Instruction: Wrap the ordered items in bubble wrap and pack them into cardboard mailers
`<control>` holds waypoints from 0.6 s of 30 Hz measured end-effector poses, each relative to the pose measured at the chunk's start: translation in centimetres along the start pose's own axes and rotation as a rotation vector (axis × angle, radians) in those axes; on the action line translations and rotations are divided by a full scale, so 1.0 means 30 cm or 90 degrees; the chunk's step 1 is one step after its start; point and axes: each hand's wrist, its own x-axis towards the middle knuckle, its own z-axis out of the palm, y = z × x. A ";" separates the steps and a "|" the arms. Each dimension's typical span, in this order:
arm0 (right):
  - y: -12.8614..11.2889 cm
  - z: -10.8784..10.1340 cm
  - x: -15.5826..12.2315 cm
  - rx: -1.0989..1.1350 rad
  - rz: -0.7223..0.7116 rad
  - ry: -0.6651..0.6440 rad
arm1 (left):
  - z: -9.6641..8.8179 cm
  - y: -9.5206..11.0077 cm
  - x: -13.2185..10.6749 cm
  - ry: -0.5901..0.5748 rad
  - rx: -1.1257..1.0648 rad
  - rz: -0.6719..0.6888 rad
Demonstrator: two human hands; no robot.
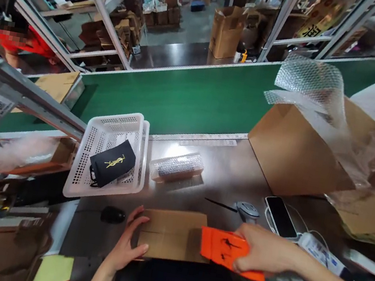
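A small brown cardboard box lies at the front edge of the metal worktable. My left hand grips its left end, thumb at the near corner and fingers at the far one. My right hand is closed around a flat orange packet with black print. The packet's left end overlaps the right end of the cardboard box; whether they touch I cannot tell. Behind the box lies a bubble-wrapped parcel. A black gift bag with a gold monogram sits in a white plastic basket at left.
A black computer mouse is left of the box. A grey mouse-shaped device, a thin black stick and a phone with cables lie right. A large carton with bubble wrap stands before the green conveyor.
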 end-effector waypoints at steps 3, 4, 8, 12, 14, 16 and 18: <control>0.162 -0.012 0.037 0.048 -0.020 -0.015 | -0.021 0.038 -0.024 -0.002 0.120 0.016; 0.195 -0.006 0.059 0.066 -0.035 -0.021 | -0.024 0.060 -0.034 0.004 0.204 0.030; 0.218 0.061 0.187 0.117 -0.120 -0.052 | 0.005 0.184 -0.051 0.021 0.625 0.201; 0.167 0.159 0.318 0.138 -0.186 -0.078 | 0.068 0.280 -0.012 -0.077 0.770 0.395; 0.171 0.189 0.352 0.131 -0.205 -0.078 | 0.083 0.292 0.009 -0.097 0.780 0.417; 0.206 0.199 0.363 0.115 -0.208 -0.073 | 0.083 0.289 0.020 -0.100 0.788 0.408; 0.254 0.196 0.368 0.092 -0.178 -0.062 | 0.079 0.284 0.021 -0.099 0.790 0.393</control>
